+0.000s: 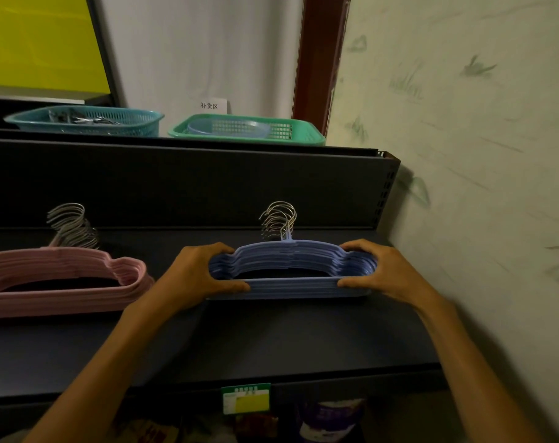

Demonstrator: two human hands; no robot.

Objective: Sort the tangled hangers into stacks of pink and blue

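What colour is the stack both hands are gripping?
Blue hanger stack, seen in the head view.

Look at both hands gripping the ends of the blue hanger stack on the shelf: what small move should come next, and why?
Probably let go with both hands. The blue stack already lies flat and squared on the shelf, apart from the pink stack, with the left hand and right hand gripping its ends. No loose hangers show, so the sorting looks finished.
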